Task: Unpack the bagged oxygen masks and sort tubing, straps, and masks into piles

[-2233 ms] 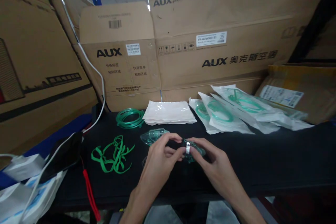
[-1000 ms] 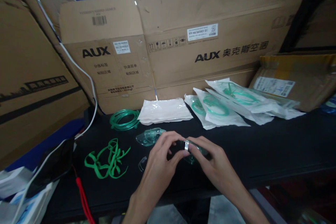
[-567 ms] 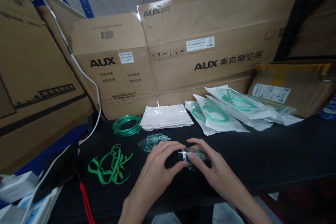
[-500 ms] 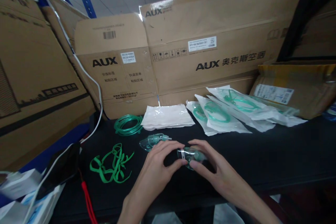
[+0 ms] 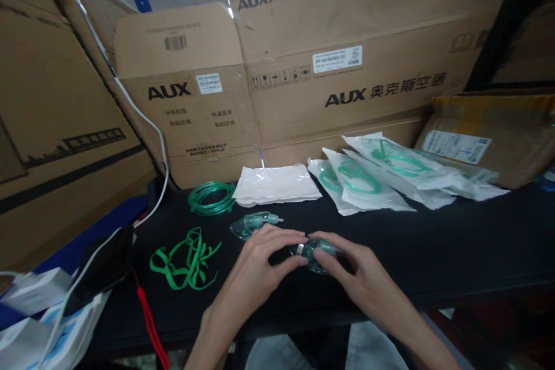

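Between my hands is a clear green-tinted oxygen mask [image 5: 317, 252] with a small silvery nose strip at its left end. My left hand [image 5: 266, 257] grips that end, thumb below and fingertips above. My right hand [image 5: 349, 260] is closed round the other side, its thumb pressed on the near face and its fingers covering part of the mask. Just beyond my left hand, a second clear green mask [image 5: 254, 224] with a pale connector lies on the black table. Green elastic straps [image 5: 191, 263] lie in a loose tangle to the left.
Coiled green tubing [image 5: 211, 199] lies beside a stack of white pouches [image 5: 277, 184]. Sealed packs with green tubing [image 5: 359, 179] fan out at the back right. Cardboard boxes [image 5: 286, 98] wall off the back. A white cable [image 5: 147, 127], dark phone [image 5: 102, 266] and red cord [image 5: 150, 324] occupy the left.
My hands hold the mask in nearly the same spot. The mask has turned slightly, its nose-strip end tipping lower and further left. The whole view has shifted a little.
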Action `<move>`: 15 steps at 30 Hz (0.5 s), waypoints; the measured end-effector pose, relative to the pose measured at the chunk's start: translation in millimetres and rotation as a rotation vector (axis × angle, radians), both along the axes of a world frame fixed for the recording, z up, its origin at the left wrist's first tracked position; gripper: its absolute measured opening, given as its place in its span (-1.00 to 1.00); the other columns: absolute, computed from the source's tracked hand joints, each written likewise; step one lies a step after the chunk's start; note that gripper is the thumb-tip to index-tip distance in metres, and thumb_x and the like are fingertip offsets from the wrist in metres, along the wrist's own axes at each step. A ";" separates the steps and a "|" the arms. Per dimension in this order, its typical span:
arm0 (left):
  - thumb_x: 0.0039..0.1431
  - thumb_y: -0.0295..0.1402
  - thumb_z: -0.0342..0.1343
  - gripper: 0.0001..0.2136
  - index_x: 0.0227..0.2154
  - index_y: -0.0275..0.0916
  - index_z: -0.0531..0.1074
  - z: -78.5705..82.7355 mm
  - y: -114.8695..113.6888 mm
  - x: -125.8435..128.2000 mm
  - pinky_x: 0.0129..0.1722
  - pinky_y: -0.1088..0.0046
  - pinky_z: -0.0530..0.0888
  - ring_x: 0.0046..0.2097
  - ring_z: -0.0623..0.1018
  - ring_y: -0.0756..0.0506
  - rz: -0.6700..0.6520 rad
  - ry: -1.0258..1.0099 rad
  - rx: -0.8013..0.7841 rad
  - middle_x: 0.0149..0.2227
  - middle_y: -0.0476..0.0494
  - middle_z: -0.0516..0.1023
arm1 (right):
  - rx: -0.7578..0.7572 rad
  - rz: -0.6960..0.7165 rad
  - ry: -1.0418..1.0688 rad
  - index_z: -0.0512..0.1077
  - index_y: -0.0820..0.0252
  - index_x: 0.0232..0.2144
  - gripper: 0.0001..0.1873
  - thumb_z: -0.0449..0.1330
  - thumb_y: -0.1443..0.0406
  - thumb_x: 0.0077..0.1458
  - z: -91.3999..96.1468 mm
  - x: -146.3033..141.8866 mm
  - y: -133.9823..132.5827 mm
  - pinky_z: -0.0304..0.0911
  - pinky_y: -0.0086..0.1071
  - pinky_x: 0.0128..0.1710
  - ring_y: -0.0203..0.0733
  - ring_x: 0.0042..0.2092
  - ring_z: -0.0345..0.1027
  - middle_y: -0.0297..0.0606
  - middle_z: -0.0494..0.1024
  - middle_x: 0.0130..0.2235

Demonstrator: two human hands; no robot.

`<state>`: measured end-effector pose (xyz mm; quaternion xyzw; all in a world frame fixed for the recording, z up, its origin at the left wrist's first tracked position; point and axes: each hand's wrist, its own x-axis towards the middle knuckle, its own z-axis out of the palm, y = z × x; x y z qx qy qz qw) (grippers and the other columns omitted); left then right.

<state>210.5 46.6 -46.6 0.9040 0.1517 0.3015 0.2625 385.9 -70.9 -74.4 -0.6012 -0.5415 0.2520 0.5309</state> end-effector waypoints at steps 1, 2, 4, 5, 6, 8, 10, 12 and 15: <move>0.19 -0.36 0.33 -0.74 -0.05 -0.07 0.59 0.8 0.3 -0.6 0.09 0.31 0.43 0.02 0.56 -0.12 -0.003 0.010 -0.008 -0.01 0.00 0.66 | -0.007 0.005 0.001 0.55 0.13 -0.05 -0.62 0.18 0.04 0.26 0.6 0.4 -0.5 0.36 -0.26 0.05 -0.03 0.03 0.49 -0.19 0.65 -0.04; 0.19 -0.35 0.33 -0.73 -0.04 -0.07 0.59 1.8 0.7 -1.5 0.08 0.32 0.43 0.02 0.56 -0.11 -0.003 0.021 -0.014 -0.02 0.01 0.66 | -0.011 0.004 0.003 0.54 0.13 -0.04 -0.62 0.18 0.04 0.25 0.8 0.9 -0.8 0.36 -0.26 0.05 -0.03 0.04 0.49 -0.19 0.64 -0.02; 0.19 -0.33 0.33 -0.73 -0.04 -0.06 0.58 4.1 1.4 -4.2 0.06 0.35 0.43 0.00 0.56 -0.10 0.000 0.041 -0.019 -0.04 0.03 0.67 | -0.007 -0.004 -0.004 0.54 0.12 -0.02 -0.61 0.21 0.04 0.24 -0.1 1.9 -0.5 0.35 -0.27 0.06 -0.04 0.04 0.50 -0.20 0.63 0.02; 0.19 -0.33 0.33 -0.74 -0.05 -0.06 0.58 5.1 1.6 -5.6 0.04 0.36 0.43 -0.02 0.57 -0.10 0.006 0.048 -0.020 -0.06 0.04 0.67 | -0.001 -0.005 -0.015 0.54 0.12 -0.01 -0.62 0.22 0.05 0.23 -1.0 2.2 0.0 0.34 -0.28 0.07 -0.05 0.05 0.50 -0.20 0.63 0.03; 0.19 -0.33 0.33 -0.75 -0.06 -0.06 0.59 5.9 1.6 -7.0 0.03 0.37 0.43 -0.03 0.57 -0.10 0.014 0.052 -0.020 -0.08 0.05 0.68 | 0.006 -0.002 -0.030 0.54 0.11 -0.01 -0.63 0.23 0.06 0.22 -2.1 2.3 0.8 0.34 -0.29 0.07 -0.06 0.05 0.49 -0.21 0.63 0.03; 0.18 -0.31 0.34 -0.78 -0.10 -0.07 0.59 7.3 1.0 -9.0 0.00 0.39 0.44 -0.06 0.58 -0.10 0.036 0.055 -0.026 -0.11 0.04 0.68 | 0.017 -0.004 -0.062 0.54 0.09 -0.02 -0.65 0.24 0.09 0.21 -4.8 1.9 2.5 0.34 -0.31 0.05 -0.08 0.04 0.50 -0.23 0.63 0.02; 0.18 -0.29 0.34 -0.79 -0.11 -0.08 0.59 9.0 -0.1 -9.8 -0.04 0.41 0.44 -0.09 0.59 -0.09 0.068 0.048 -0.043 -0.14 0.03 0.66 | 0.021 -0.037 -0.087 0.54 0.08 -0.03 -0.66 0.24 0.10 0.21 -7.1 1.0 3.9 0.34 -0.31 0.04 -0.08 0.02 0.50 -0.24 0.64 0.01; 0.18 -0.28 0.34 -0.79 -0.12 -0.09 0.59 12.6 -0.9 -10.5 -0.05 0.44 0.45 -0.10 0.59 -0.08 0.082 0.035 -0.060 -0.15 0.02 0.65 | 0.021 -0.065 -0.102 0.54 0.08 -0.03 -0.66 0.24 0.10 0.20 -8.6 0.3 4.5 0.34 -0.31 0.02 -0.08 0.00 0.51 -0.24 0.64 -0.01; 0.23 -0.28 0.30 -0.73 -0.01 -0.06 0.54 23.2 1.0 -17.2 0.00 0.45 0.44 -0.06 0.59 -0.06 0.101 -0.014 -0.066 -0.07 0.03 0.64 | 0.008 -0.060 -0.102 0.54 0.06 -0.04 -0.65 0.24 0.07 0.19 -8.8 0.2 4.1 0.34 -0.32 0.01 -0.08 -0.01 0.51 -0.25 0.64 -0.02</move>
